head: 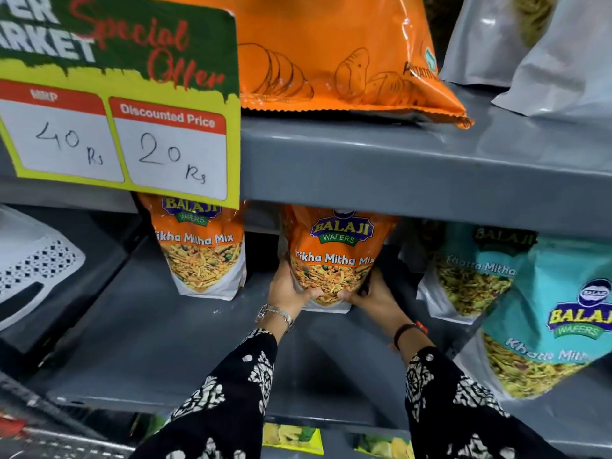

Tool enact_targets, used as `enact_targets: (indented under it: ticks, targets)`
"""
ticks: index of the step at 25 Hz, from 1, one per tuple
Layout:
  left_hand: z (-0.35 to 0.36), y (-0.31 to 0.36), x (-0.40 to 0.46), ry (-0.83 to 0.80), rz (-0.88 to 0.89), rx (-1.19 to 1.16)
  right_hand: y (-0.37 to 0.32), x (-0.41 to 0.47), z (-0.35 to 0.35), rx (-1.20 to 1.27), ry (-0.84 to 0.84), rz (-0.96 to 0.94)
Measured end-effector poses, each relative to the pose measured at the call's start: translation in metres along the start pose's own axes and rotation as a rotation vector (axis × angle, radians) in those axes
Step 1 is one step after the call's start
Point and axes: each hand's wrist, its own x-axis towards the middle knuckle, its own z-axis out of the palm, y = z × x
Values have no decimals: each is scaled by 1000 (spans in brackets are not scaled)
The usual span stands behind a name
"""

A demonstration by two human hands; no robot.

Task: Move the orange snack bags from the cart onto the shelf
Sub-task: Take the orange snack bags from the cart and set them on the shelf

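An orange snack bag (334,246) stands upright on the grey shelf (165,342), deep under the shelf above. My left hand (288,289) grips its lower left edge and my right hand (371,296) grips its lower right edge. A second orange snack bag (202,253) of the same kind stands to its left, its top hidden behind a price sign. The cart shows only as a dark metal edge (29,422) at the bottom left corner.
A yellow and green offer sign (122,97) hangs from the upper shelf (397,167). A large orange chips bag (331,54) and grey pouches (530,44) lie above. Teal snack bags (543,313) stand right. A white perforated object (29,266) sits left.
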Motion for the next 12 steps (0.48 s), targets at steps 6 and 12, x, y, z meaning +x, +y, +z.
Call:
enact_targets:
  ticks: [6, 12]
  targets:
    - [-39, -17, -65, 143, 12, 0, 9, -72, 34, -2, 182, -7]
    - [-125, -85, -196, 375, -127, 29, -1, -142, 134, -194, -322, -328]
